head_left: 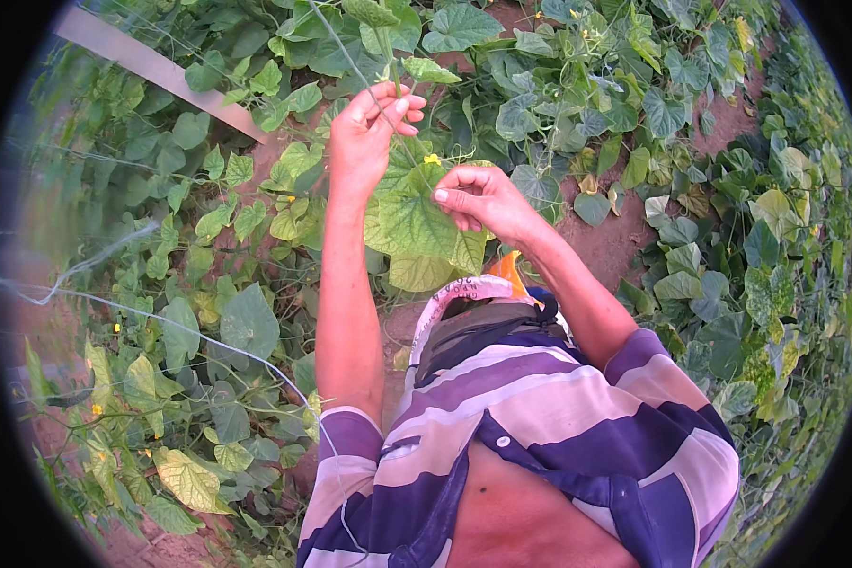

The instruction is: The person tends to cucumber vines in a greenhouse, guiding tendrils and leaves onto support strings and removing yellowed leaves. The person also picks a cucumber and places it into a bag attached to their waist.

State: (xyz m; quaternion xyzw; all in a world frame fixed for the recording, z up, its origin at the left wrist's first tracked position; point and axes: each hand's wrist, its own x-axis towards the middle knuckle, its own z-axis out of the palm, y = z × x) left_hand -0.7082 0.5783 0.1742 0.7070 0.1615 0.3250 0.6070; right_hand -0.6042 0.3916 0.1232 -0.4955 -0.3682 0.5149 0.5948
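Observation:
My left hand (369, 123) is raised among climbing leafy vines, its thumb and fingers closed on a thin green vine stem (394, 74). A grey string (343, 47) slants down from the upper edge and passes at these fingers. Lower and to the right, my right hand (488, 199) is pinched shut beside a small yellow flower (433, 159); what its fingertips hold is too small to tell. Broad green leaves (412, 220), yellowing between the veins, hang below and between both hands.
A flat pale strip (156, 68) slants across the upper left. Thin wire (185, 325) runs from the left towards my left sleeve. At my waist are a white curved band (434, 308) and an orange piece (508, 275). Dense vines surround bare soil (601, 244).

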